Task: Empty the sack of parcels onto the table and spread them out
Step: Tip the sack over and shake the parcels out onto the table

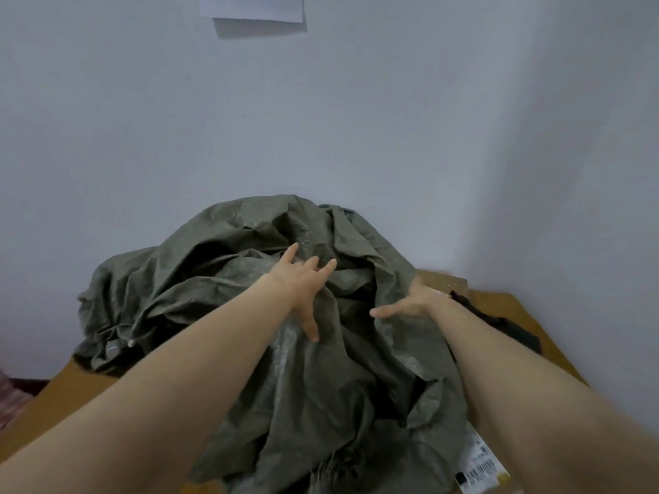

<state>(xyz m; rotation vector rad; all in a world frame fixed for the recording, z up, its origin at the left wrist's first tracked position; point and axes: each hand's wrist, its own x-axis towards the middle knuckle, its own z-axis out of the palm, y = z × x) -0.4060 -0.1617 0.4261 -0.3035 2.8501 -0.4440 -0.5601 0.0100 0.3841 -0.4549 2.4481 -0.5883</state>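
Sack (214,279) under left grip (303,285), touching right grip (415,303)

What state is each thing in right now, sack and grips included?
Sack: crumpled, bulging, heaped on the table.
Left grip: open, fingers spread on the sack.
Right grip: thumb out, fingers hidden by a sack fold.
Labelled parcel: partly showing at the sack's near edge.

Head-worn, forward-down, seemingly near table (42,408)
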